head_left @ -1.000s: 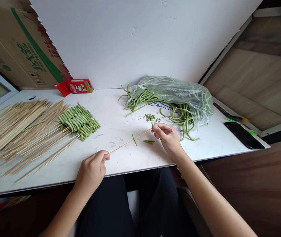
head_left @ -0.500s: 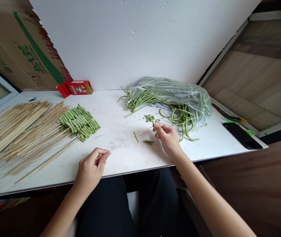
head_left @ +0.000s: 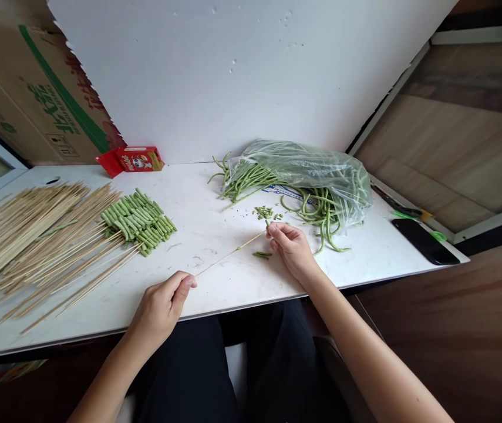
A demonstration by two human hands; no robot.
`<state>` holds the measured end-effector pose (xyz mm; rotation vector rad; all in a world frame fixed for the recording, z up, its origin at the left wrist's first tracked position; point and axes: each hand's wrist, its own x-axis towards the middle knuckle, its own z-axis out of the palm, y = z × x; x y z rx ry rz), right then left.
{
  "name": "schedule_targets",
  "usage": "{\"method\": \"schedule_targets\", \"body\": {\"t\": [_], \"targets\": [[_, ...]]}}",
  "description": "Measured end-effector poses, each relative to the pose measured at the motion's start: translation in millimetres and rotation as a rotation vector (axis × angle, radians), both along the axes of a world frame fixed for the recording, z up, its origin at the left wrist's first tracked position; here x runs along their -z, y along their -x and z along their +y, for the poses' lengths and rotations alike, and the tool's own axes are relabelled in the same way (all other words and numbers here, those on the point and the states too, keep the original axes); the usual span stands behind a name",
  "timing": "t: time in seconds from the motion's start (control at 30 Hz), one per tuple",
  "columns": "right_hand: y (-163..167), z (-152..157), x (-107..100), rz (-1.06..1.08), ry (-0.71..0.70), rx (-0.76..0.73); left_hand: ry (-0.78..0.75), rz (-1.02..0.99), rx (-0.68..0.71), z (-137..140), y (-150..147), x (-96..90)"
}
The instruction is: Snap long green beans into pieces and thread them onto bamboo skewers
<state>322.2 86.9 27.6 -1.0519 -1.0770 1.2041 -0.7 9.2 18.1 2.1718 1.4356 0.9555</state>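
Note:
A thin bamboo skewer [head_left: 219, 259] slants up to the right between my hands. My left hand [head_left: 162, 302] pinches its lower end. At the upper end, my right hand [head_left: 292, 247] grips a short piece of green bean [head_left: 268, 224], mostly hidden by the fingers. Another cut bean piece [head_left: 238, 248] is threaded midway along the skewer, seen nearly end-on. Below the skewer's tip lie a few cut bean pieces [head_left: 262, 255], and beyond it a small heap of bean ends [head_left: 265, 212]. To the left rest stacked skewers of bean pieces [head_left: 140, 220].
Bare bamboo skewers [head_left: 26, 223] cover the table's left side. A clear plastic bag [head_left: 307, 161] of long green beans [head_left: 251, 176] lies at the back. A phone [head_left: 424, 241] sits at the right edge, a red box [head_left: 138, 158] by the white back panel [head_left: 251, 76].
The bean piece on the skewer has turned from crosswise to nearly end-on. Both hands keep their grip, and the whole view has shifted slightly.

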Motion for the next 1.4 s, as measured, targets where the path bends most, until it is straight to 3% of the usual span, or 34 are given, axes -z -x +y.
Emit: {"method": "schedule_targets", "body": {"t": [0.23,0.53,0.83,1.4], "targets": [[1.3,-3.0,-1.0,-0.021,-0.052,-0.044,0.105,-0.053,0.001,0.4,5.2,8.3],[0.7,1.4,1.6,0.009,0.012,0.095,-0.019,-0.102,-0.112,1.8,-4.2,9.3],[3.3,-3.1,-5.9,0.049,-0.012,0.042,0.070,-0.134,-0.004,-0.8,0.9,7.3],[5.9,-4.2,-5.5,-0.043,-0.081,0.033,0.233,-0.150,0.052,-1.5,2.1,0.7]]}}
